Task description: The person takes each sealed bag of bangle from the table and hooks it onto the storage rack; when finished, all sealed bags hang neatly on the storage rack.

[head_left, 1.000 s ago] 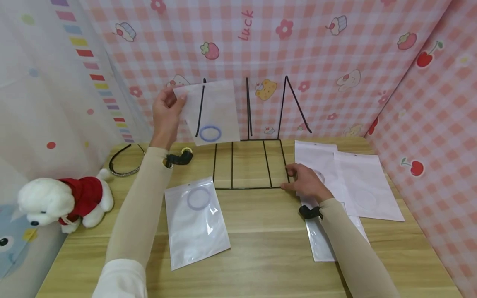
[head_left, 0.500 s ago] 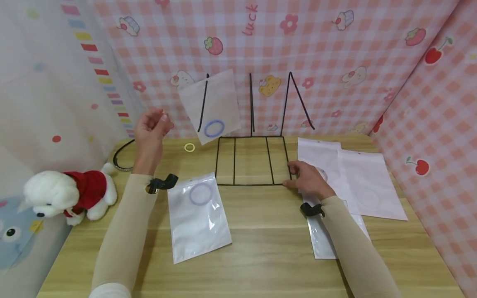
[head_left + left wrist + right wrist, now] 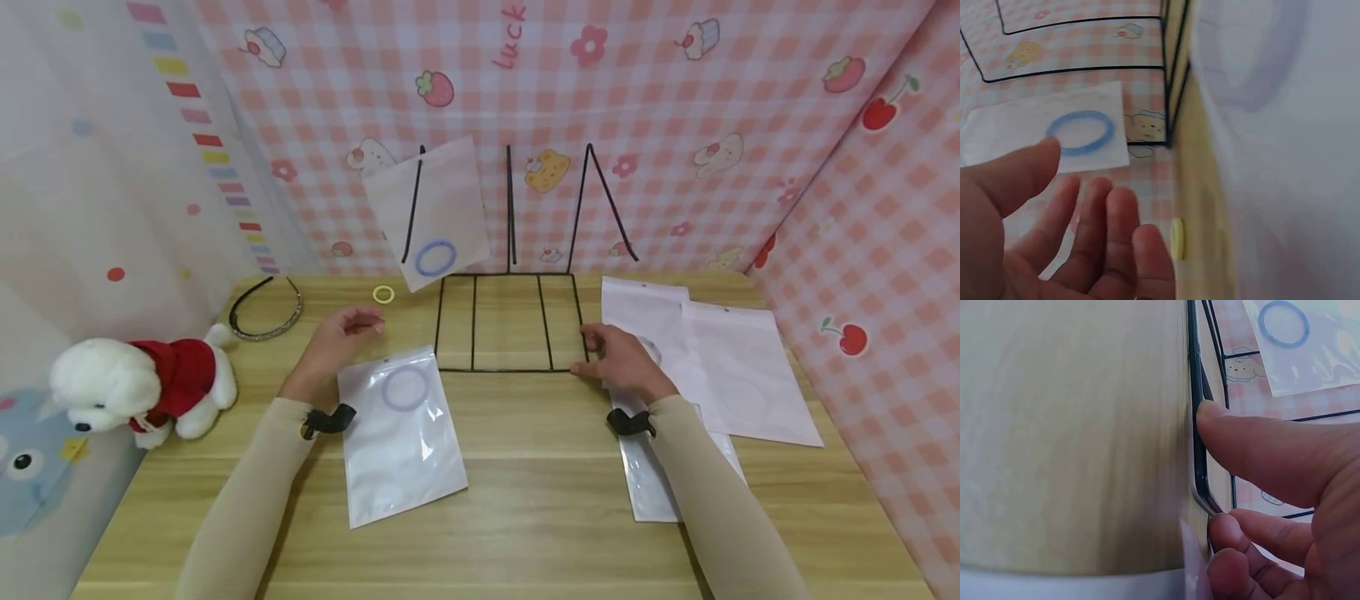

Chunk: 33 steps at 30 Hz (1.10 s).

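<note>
A black wire display rack (image 3: 508, 370) stands at the back of the table. From its left hook hangs a white zip bag (image 3: 457, 192) with a blue ring inside, tilted. My right hand (image 3: 621, 360) pinches the front right corner of the rack's base between thumb and fingers. In the right wrist view, the thumb (image 3: 1260, 447) presses on the wire. My left hand (image 3: 333, 350) holds nothing, its fingers loosely bent, beside a clear-fronted bag (image 3: 405, 458) that lies flat with a pale ring showing through.
Several more white bags (image 3: 738, 367) overlap on the right, partly under my right hand. A small yellow ring (image 3: 383, 294) lies behind my left hand. A headband (image 3: 266, 333) and a white plush dog (image 3: 150, 383) in red sit at the left. A checked cloth backs the table.
My left hand has let go of the hanging bag, drawn back left, then come down toward the flat bag. The hanging bag now tilts on its hook. My right hand stays on the rack.
</note>
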Tool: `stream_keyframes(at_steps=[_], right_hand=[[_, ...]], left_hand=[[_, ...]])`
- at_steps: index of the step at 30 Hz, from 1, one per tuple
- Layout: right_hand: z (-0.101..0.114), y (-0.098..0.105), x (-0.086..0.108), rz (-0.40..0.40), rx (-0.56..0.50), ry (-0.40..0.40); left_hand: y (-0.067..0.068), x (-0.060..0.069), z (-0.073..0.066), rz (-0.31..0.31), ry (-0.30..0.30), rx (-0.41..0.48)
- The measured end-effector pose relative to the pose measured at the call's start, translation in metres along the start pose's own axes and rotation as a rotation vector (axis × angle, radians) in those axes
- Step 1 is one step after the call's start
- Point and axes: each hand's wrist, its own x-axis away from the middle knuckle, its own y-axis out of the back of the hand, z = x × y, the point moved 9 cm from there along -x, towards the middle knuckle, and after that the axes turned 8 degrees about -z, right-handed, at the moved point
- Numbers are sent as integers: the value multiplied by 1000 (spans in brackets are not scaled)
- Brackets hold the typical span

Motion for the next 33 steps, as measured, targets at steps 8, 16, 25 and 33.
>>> stream_keyframes(at_steps=[8, 16, 25, 33], right_hand=[[4, 4, 0, 0, 6, 4], [2, 3, 2, 4, -2, -13], [3, 4, 1, -5, -2, -10], [1, 0, 1, 13, 6, -10]], left_hand=[[-7, 16, 14, 113, -92, -293], [-8, 25, 9, 153, -198, -521], [-7, 21, 15, 181, -174, -523], [-7, 21, 24, 198, -137, -352]])
